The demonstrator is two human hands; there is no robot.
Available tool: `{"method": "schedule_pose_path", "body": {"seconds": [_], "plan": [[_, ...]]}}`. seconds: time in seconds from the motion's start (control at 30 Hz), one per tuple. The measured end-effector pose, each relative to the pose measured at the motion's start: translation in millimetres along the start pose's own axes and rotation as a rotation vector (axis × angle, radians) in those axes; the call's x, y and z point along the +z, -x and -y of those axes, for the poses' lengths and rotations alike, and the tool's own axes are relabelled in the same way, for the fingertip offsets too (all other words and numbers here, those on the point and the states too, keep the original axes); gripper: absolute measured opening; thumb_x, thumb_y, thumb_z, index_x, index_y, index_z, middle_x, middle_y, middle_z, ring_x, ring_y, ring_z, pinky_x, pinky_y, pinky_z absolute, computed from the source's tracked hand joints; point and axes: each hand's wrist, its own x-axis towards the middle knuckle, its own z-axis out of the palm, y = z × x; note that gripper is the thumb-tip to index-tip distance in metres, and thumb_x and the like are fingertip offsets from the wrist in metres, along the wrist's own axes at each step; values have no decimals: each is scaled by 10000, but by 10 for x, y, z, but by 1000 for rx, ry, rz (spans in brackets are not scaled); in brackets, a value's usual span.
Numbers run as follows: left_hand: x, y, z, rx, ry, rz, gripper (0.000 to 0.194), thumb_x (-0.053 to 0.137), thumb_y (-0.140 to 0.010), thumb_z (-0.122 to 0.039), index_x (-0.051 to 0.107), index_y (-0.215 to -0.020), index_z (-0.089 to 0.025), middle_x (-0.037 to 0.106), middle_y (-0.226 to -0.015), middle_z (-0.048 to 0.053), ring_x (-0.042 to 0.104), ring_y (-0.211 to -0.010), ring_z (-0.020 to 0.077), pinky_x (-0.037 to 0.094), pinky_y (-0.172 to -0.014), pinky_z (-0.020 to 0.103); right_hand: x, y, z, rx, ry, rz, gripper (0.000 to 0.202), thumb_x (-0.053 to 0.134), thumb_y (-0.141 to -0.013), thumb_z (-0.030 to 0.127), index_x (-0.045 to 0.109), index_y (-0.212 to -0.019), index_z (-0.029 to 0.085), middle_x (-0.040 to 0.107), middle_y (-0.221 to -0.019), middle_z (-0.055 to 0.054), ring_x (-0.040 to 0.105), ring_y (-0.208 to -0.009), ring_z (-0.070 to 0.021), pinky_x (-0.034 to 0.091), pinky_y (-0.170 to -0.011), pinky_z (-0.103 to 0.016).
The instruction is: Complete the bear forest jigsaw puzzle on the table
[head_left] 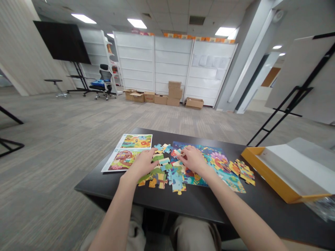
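Loose puzzle pieces (176, 179) lie in a heap at the middle of the dark table. My left hand (143, 162) rests over the heap's left side, fingers apart, beside a printed picture sheet (121, 160). My right hand (192, 158) is at the heap's upper right, above a blue picture puzzle (232, 183), its thumb and fingers pinched at a small light piece (178, 152). More yellow and orange pieces (244, 171) lie on the right end of the blue picture and past it.
An open yellow and white box (285, 174) stands at the table's right, with clear plastic wrap (321, 207) by it. The dark table's (102, 183) left corner shows. Cardboard boxes (174, 94) and shelves are far behind.
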Motion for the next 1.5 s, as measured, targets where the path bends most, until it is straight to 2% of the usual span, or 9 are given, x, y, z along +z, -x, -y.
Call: {"method": "schedule_pose_path", "body": {"seconds": [0.3, 0.43, 0.63, 0.97, 1.1, 1.2, 1.3, 1.4, 1.5], "plan": [[-56, -28, 2, -7, 36, 12, 508, 679, -782, -333, 571, -1266, -220, 701, -1185, 106, 662, -1084, 301, 494, -929, 392, 3, -10, -16, -2, -13, 11, 267, 566, -980, 416, 706, -940, 193, 703, -1017, -104, 591, -1011, -252, 412, -874, -353], [-53, -40, -9, 7, 51, -24, 544, 682, -752, -314, 563, -1269, -195, 667, -1263, 146, 631, -1158, 326, 474, -979, 422, 10, -11, -16, 1, -5, 14, 272, 565, -979, 427, 706, -952, 196, 705, -1031, -102, 590, -1022, -254, 412, -882, -361], [-60, -38, 0, -29, 127, 27, 445, 686, -741, -355, 573, -1150, -220, 695, -1158, 113, 652, -1078, 318, 490, -939, 425, 11, -10, -21, 6, 0, 15, 276, 561, -979, 435, 704, -955, 201, 711, -1042, -89, 592, -1031, -257, 414, -870, -361], [-128, -44, -40, -10, 312, -96, 355, 595, -753, -309, 566, -1090, -201, 655, -1061, 74, 668, -771, 201, 548, -755, 365, 33, -7, -31, 5, 12, 22, 279, 556, -983, 435, 700, -963, 198, 706, -1048, -97, 588, -1057, -261, 420, -893, -364], [-237, -27, -136, -22, 374, -217, 274, 527, -821, -300, 590, -1069, -204, 682, -1030, 64, 675, -787, 187, 563, -734, 341, 59, -8, -54, 3, -22, -13, 271, 572, -974, 433, 696, -996, 194, 690, -1086, -106, 588, -1062, -268, 435, -917, -384], [-290, 0, -256, 1, 444, -329, 267, 541, -854, -317, 605, -1088, -205, 698, -1070, 69, 683, -860, 193, 579, -776, 346, 40, -6, -29, -22, -169, -107, 258, 577, -973, 399, 676, -1083, 187, 661, -1172, -119, 589, -1095, -262, 449, -957, -395], [-261, 7, -421, 59, 561, -350, 236, 580, -876, -352, 623, -1058, -208, 704, -1056, 60, 693, -874, 189, 597, -787, 339, -6, -23, 57, -43, -478, -155, 266, 572, -969, 381, 637, -1157, 204, 658, -1188, -103, 609, -1093, -228, 499, -914, -363], [-179, -28, -617, 145, 642, -301, 199, 604, -885, -346, 643, -1024, -208, 708, -1012, 45, 703, -865, 178, 607, -793, 325, -59, -77, 164, -51, -790, -151, 355, 597, -936, 384, 572, -1246, 213, 675, -1136, -76, 647, -1000, -186, 537, -811, -317], [-83, -99, -792, 177, 705, -334, 170, 612, -892, -320, 652, -1008, -202, 706, -1018, 48, 711, -872, 172, 611, -790, 309, -149, -147, 163, -90, -994, -69, 303, 621, -906, 400, 600, -1130, 197, 696, -966, -33, 665, -852, -162, 543, -757, -300]]}}
